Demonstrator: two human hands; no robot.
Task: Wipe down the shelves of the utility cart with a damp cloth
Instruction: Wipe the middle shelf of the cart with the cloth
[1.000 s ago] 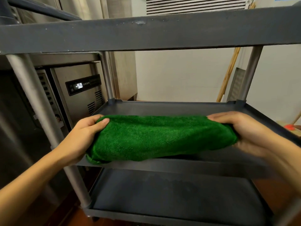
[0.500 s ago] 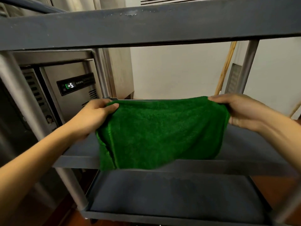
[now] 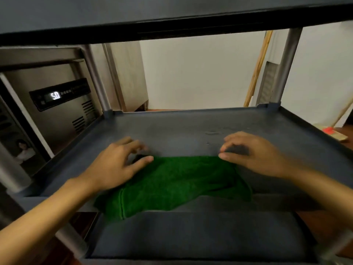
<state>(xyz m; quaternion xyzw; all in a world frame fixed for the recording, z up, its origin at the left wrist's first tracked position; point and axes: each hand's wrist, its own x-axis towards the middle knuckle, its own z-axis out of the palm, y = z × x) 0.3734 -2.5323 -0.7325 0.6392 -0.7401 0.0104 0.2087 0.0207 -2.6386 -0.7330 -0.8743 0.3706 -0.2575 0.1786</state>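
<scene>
Cloth (image 3: 172, 184) — green, held up stretched a moment ago, now laid on middle shelf (image 3: 191, 131), near edge draped over the front lip. Left hand (image 3: 114, 165), right hand (image 3: 254, 155): fingers loose, seemingly released though blurred, thumbs at far corners — wiping can begin.

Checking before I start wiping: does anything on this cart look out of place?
Only the green cloth: it lies bunched on the middle shelf, its near edge drooping over the front.
</scene>
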